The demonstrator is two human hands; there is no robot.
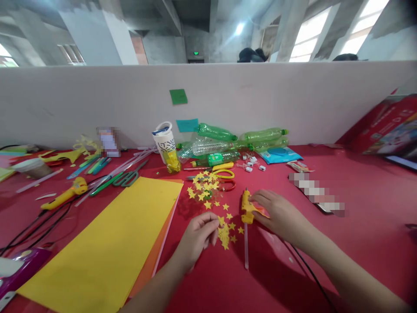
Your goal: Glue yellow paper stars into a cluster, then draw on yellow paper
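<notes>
My left hand [199, 234] is closed in a pinch at the left edge of a loose pile of yellow paper stars [224, 237]. What lies between its fingertips, if anything, is hidden. To the right, my right hand [276, 213] has its fingers and thumb around the handle side of a yellow hot glue gun [246, 208]. The gun lies on the red table with its nozzle pointing away from me. A clear glue stick [246, 250] sticks out of its back end. More stars [205, 184] are heaped on a clear plastic piece farther back.
Yellow sheets [107, 239] lie at left, beside a second glue gun [67, 195] and green scissors [128, 177]. Along the partition [130, 95] are a paper cup [164, 145] and several green bottles [216, 131]. A black cord [309, 267] runs under my right arm. A phone [312, 191] lies right.
</notes>
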